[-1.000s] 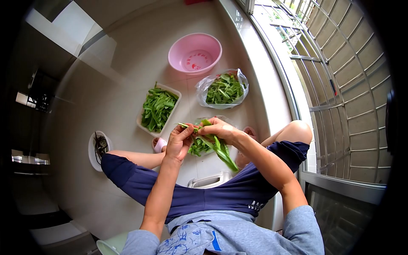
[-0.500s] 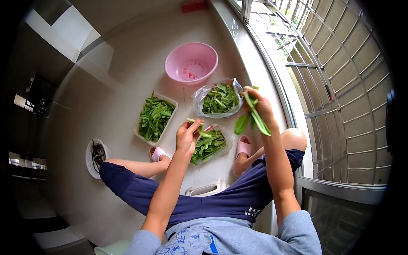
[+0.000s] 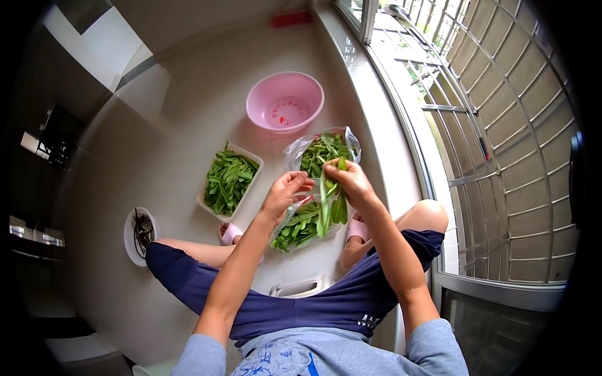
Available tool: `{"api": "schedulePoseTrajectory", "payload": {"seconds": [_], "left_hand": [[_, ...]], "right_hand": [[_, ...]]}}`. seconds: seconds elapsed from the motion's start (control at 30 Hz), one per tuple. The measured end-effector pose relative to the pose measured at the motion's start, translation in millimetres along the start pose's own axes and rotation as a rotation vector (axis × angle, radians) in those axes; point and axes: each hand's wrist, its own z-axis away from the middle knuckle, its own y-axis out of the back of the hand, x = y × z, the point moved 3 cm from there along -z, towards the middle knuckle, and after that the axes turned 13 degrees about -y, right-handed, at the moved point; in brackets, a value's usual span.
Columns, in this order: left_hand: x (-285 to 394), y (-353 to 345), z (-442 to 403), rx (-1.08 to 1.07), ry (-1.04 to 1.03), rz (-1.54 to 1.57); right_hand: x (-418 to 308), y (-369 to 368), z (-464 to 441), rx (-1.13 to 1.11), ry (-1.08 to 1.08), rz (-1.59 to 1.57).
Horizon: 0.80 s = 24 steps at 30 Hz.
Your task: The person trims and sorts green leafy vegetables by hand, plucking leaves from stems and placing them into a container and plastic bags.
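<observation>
Leafy greens [image 3: 339,208] hang mid-frame, floor [image 3: 144,163] stretching to frame left, a ledge [image 3: 396,135] edging right; they're long, bright, pinched in the right hand [image 3: 350,182], left hand [image 3: 285,194] loosely spread.

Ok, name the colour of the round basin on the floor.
The basin is pink, with red markings on its inside bottom; the head view shows it.

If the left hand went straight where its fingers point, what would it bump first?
Probably the greens held in the right hand, just beyond the left hand, though depth is hard to judge.
</observation>
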Motion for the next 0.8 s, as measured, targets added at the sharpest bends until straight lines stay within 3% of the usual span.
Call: {"api": "schedulePoseTrajectory", "payload": {"seconds": [0.3, 0.5, 0.57, 0.8], "left_hand": [[-2.0, 21.1, 30.0, -0.015, 0.015, 0.022], [-6.6, 33.9, 47.0, -0.107, 0.211, 0.367], [-6.6, 33.4, 49.8, -0.082, 0.206, 0.385], [-9.1, 49.0, 43.7, 0.211, 0.049, 0.437]], "right_hand": [[4.9, -41.5, 12.0, -0.173, -0.145, 0.501], [0.6, -36.6, 6.6, -0.314, -0.195, 0.412], [5.5, -35.8, 4.3, -0.328, -0.215, 0.312], [19.4, -47.0, 7.2, -0.208, -0.244, 0.516]]}}
